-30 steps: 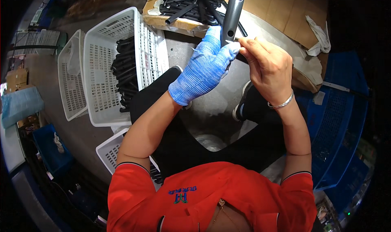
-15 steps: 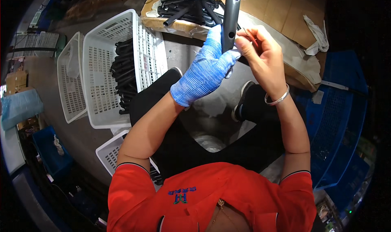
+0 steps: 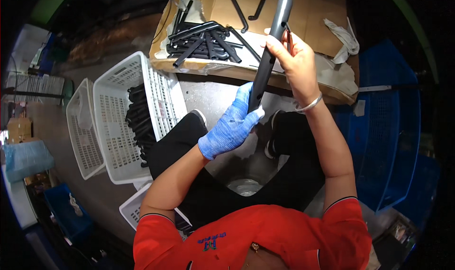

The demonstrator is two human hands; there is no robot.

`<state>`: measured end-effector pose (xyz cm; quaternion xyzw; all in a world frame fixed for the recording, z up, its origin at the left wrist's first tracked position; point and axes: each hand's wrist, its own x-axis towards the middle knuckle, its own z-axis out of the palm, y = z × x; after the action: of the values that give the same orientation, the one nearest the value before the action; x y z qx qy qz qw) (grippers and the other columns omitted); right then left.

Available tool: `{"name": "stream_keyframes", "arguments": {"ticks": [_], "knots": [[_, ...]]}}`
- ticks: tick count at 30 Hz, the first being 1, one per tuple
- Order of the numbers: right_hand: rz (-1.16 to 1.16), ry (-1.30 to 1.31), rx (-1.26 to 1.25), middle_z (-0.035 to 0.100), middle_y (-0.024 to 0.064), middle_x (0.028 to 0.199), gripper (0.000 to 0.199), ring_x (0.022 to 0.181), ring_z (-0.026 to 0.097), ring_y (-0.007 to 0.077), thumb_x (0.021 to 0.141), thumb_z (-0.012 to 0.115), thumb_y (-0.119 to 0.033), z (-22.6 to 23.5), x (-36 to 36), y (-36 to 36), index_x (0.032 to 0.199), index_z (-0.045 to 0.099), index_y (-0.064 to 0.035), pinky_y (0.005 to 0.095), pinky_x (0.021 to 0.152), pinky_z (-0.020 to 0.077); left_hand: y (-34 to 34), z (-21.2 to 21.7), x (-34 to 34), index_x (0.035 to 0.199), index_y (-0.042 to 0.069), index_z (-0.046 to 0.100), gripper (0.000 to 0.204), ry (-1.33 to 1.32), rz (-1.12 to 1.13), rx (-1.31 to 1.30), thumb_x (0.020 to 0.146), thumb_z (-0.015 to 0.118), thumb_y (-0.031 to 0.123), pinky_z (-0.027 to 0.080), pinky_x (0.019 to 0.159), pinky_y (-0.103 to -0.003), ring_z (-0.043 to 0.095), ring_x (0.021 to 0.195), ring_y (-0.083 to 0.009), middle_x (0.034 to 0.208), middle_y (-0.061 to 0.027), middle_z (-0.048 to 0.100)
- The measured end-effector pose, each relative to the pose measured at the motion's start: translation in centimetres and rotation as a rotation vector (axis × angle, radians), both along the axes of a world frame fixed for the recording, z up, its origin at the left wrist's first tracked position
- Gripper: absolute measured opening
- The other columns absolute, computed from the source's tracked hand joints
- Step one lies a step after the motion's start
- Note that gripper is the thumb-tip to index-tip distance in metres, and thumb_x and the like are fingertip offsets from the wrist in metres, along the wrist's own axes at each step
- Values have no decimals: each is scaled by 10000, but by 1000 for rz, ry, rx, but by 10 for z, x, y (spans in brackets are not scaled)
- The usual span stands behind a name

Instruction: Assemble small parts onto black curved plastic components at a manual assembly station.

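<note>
A black bent tube (image 3: 265,71) with several small holes along its side stands tilted in front of me, its bend at the top. Around its lower end, my left hand (image 3: 230,128) is closed in a blue knitted glove. My bare right hand (image 3: 302,71) is higher up, beside the tube, with thumb and fingers pinched near the holes. Between those fingers a thin dark-red tool (image 3: 289,40) shows in part; its tip is hidden. Beyond my hands, a pile of black bent tubes (image 3: 206,42) lies on the near left part of a cardboard box.
Two loose tubes (image 3: 238,12) lie on the cardboard (image 3: 317,16), with crumpled white paper (image 3: 343,45) at its right. To my left stand a white perforated basket (image 3: 111,128) holding black tubes and another white basket (image 3: 83,149). A blue crate (image 3: 379,142) is at my right.
My left hand has moved down and slightly left with the tube, which now leans more. The right hand has shifted along the tube toward its bend. More of the cardboard shows.
</note>
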<state>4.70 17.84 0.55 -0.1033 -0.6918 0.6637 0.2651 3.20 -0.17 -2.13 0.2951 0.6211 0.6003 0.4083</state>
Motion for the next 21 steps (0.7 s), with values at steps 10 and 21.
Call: {"name": "stream_keyframes", "arguments": {"ticks": [10,21], "knots": [[164,-135,-127,592,-24,786,279,684,475,30,878,615,-231,2,15,-16,1046,578,-11,166,613,367,16,-5,-8,970,57,463,272,-170,115,42,940,485,326,421,502,-230,472,511,-86,643,-6,483],[176,71,84,620,72,993,280,897,558,79,913,541,-115,2,13,-7,1165,518,5,175,715,437,16,11,-10,1119,54,441,233,-364,59,146,928,501,173,469,566,-221,543,617,-73,785,-31,555]]}}
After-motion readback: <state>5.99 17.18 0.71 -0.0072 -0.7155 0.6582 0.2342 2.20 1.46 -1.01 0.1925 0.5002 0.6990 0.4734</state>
